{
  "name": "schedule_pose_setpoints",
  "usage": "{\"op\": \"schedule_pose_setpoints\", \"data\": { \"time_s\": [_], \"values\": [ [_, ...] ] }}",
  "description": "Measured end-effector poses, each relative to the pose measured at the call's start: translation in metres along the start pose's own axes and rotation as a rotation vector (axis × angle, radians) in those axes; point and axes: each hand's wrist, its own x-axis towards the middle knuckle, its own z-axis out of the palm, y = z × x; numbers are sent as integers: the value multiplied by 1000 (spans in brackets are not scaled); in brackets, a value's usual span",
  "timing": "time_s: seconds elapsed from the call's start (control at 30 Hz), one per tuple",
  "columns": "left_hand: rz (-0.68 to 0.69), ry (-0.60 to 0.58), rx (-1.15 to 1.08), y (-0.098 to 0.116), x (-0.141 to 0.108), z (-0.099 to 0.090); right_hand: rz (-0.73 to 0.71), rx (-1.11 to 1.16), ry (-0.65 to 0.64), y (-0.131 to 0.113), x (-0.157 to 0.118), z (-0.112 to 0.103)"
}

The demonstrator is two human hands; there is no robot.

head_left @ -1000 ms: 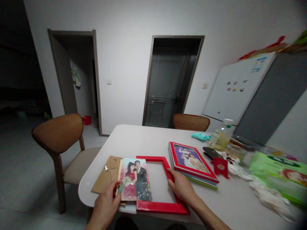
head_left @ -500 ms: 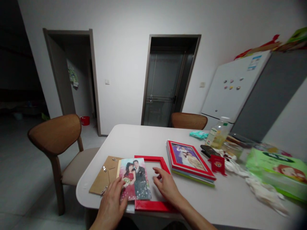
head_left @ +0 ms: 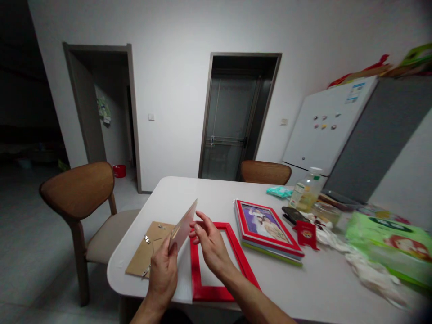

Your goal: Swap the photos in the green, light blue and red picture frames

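My left hand (head_left: 164,272) is closed on the lower end of a photo print (head_left: 184,226), lifted off the table and tilted nearly edge-on, so its picture is hardly visible. Close to the print's right edge is my right hand (head_left: 213,248), its fingers apart and loosely bent; whether a fingertip touches the print I cannot tell. Under that hand lies a red picture frame (head_left: 212,293), its opening showing the tabletop. A brown backing board (head_left: 140,255) with metal clips rests flat to the left, partly behind my left hand.
Right of the red frame is a stack of framed photos (head_left: 266,225). Farther right are a red card box (head_left: 307,235), a dark phone-like object (head_left: 294,215), a bottle (head_left: 305,191), crumpled tissues (head_left: 371,270) and a green tissue pack (head_left: 388,245). A chair (head_left: 81,189) stands at the left.
The print, lying flat across the frame and board before, is now raised and turned on edge in my left hand. My right hand has moved left toward it.
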Motion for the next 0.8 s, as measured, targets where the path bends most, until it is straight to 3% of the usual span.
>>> {"op": "schedule_pose_setpoints", "data": {
  "time_s": [0.1, 0.17, 0.23, 0.33, 0.47, 0.53, 0.63, 0.8],
  "values": [
    [-178, 95, -283, 12, 0, 6, 161, -23, 63, 20, -7, -5],
    [-220, 95, -426, 14, -7, 16, 367, 125, 68, 38, -10, -10],
    [-243, 52, -484, 15, -16, 27, 458, 286, 90, 49, -12, -15],
    [-251, -47, -468, 12, -25, 38, 345, 295, 195, 51, -11, -30],
    [-272, -163, -523, 0, -26, 39, 286, 61, 309, 47, -4, -65],
    [-294, -204, -475, -6, -26, 37, 290, -95, 307, 53, -1, -85],
    [-243, -303, -186, -8, -29, 34, 249, -349, 263, 67, 3, -106],
    [-41, -442, 157, -6, -39, 36, 221, -596, 201, 81, 8, -113]
  ]
}}
